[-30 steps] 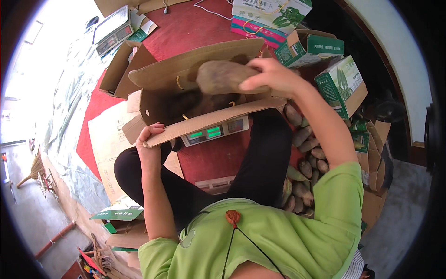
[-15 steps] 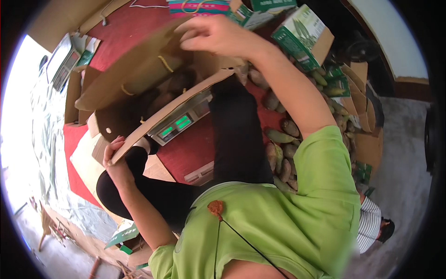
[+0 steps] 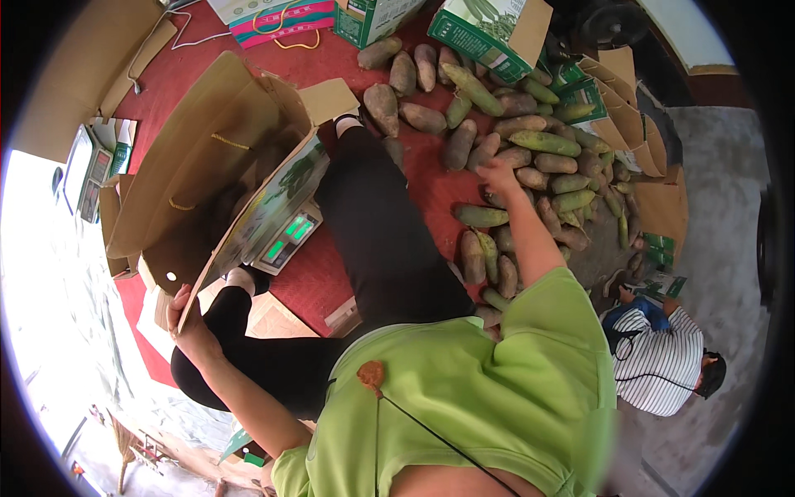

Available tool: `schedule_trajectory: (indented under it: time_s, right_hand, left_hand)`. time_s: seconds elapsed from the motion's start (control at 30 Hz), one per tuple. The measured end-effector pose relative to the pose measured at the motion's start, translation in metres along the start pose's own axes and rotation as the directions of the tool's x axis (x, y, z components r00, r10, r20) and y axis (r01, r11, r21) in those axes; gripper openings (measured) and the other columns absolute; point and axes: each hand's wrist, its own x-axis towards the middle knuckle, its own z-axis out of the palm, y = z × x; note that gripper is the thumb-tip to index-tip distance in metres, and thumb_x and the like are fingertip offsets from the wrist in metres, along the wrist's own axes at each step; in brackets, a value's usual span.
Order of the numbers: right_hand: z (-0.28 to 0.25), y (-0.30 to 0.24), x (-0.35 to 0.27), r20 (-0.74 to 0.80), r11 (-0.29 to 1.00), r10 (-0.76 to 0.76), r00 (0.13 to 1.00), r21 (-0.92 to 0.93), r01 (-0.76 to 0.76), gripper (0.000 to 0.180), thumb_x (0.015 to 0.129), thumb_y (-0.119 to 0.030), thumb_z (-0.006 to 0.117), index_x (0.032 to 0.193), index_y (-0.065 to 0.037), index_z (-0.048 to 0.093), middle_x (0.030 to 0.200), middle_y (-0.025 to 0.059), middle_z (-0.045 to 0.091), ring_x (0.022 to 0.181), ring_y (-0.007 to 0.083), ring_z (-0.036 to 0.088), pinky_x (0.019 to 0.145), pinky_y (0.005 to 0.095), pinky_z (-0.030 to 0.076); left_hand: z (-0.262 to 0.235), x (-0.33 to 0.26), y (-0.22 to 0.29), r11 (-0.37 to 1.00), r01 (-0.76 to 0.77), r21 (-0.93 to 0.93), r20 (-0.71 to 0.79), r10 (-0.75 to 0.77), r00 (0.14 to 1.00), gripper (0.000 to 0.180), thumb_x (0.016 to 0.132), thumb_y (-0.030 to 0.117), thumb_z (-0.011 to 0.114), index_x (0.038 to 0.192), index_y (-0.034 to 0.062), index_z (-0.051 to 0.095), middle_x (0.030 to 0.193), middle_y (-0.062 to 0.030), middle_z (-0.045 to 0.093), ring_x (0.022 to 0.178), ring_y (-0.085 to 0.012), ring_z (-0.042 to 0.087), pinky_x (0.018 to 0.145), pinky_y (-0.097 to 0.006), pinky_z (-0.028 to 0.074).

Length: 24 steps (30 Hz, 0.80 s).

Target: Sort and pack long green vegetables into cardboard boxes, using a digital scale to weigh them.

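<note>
My left hand (image 3: pixel 189 325) is closed on the near edge of an open cardboard carton's flap (image 3: pixel 195 290). The carton (image 3: pixel 178 240) stands on a digital scale (image 3: pixel 286 244) with a lit green display. Dark root vegetables lie inside it, mostly in shadow. Over the pile at right reaches my right hand (image 3: pixel 498 176), its fingers apart beside a brown radish-like root (image 3: pixel 484 152); no hold on it shows. Around that hand lie many thick roots, some muddy brown, some green (image 3: pixel 545 142).
Printed green cartons (image 3: pixel 476 41) and a pink-and-blue box (image 3: pixel 281 21) stand at the back. Another scale (image 3: pixel 87 174) is at far left. Opened cartons (image 3: pixel 654 141) border the pile. A person in a striped shirt (image 3: pixel 658 356) is at right. Red covering (image 3: pixel 323 277) lies underneath.
My right hand has left the carton's top flaps and moved right to the root pile. My left hand still grips the near flap, which now stands more upright.
</note>
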Motion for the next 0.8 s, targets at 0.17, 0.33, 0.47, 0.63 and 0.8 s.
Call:
schedule_trajectory:
  time_s: [0.17, 0.33, 0.47, 0.63, 0.8]
  right_hand:
    - [0.018, 0.059, 0.022, -0.105, 0.967, 0.166, 0.981, 0.214, -0.141, 0.043, 0.076, -0.028, 0.073, 0.113, -0.009, 0.059, 0.095, 0.0025, 0.06, 0.081, 0.0179, 0.056, 0.063, 0.0368, 0.047]
    - [0.05, 0.05, 0.044, -0.093, 0.93, 0.241, 0.966, 0.308, -0.202, 0.052, 0.075, -0.029, 0.074, 0.121, -0.012, 0.055, 0.098, 0.0025, 0.058, 0.081, 0.0191, 0.054, 0.067, 0.04, 0.047]
    - [0.074, 0.05, 0.082, -0.289, 0.905, 0.249, 0.924, 0.409, -0.116, 0.068, 0.07, -0.019, 0.079, 0.124, 0.004, 0.046, 0.113, 0.0157, 0.056, 0.099, 0.0267, 0.057, 0.081, 0.0392, 0.048]
    - [0.106, 0.04, 0.11, -0.446, 0.846, 0.178, 0.877, 0.525, 0.096, 0.08, 0.065, -0.011, 0.082, 0.128, 0.009, 0.037, 0.12, 0.0184, 0.053, 0.107, 0.0261, 0.054, 0.088, 0.0386, 0.047]
    - [0.127, 0.0, 0.106, -0.451, 0.902, 0.349, 0.822, 0.398, -0.164, 0.085, 0.061, -0.015, 0.086, 0.127, 0.009, 0.039, 0.125, 0.0226, 0.052, 0.106, 0.0318, 0.058, 0.09, 0.039, 0.049]
  left_hand:
    - [0.006, 0.0, 0.007, 0.972, 0.117, -0.203, -0.029, -0.126, 0.992, 0.01, 0.082, -0.009, 0.058, 0.086, -0.0016, 0.063, 0.104, -0.0148, 0.063, 0.105, -0.022, 0.058, 0.096, -0.029, 0.045]
    - [-0.006, 0.002, -0.004, 0.953, 0.164, -0.255, -0.054, -0.184, 0.981, 0.008, 0.082, -0.006, 0.06, 0.086, 0.0003, 0.062, 0.106, -0.0149, 0.062, 0.106, -0.0235, 0.058, 0.095, -0.031, 0.046]
    - [-0.001, 0.001, 0.001, 0.961, 0.144, -0.238, -0.058, -0.162, 0.985, 0.007, 0.082, -0.005, 0.059, 0.086, 0.0012, 0.061, 0.106, -0.0147, 0.062, 0.107, -0.0236, 0.057, 0.095, -0.032, 0.046]
    - [-0.005, 0.001, -0.003, 0.977, 0.126, -0.173, -0.042, -0.135, 0.99, 0.006, 0.086, 0.001, 0.056, 0.081, 0.0016, 0.06, 0.106, -0.0133, 0.063, 0.11, -0.0241, 0.056, 0.097, -0.033, 0.043]
    - [-0.002, -0.005, 0.007, 0.965, 0.136, -0.226, -0.078, -0.157, 0.985, 0.011, 0.086, 0.001, 0.054, 0.078, 0.0026, 0.061, 0.103, -0.0123, 0.064, 0.11, -0.0244, 0.056, 0.098, -0.037, 0.043]
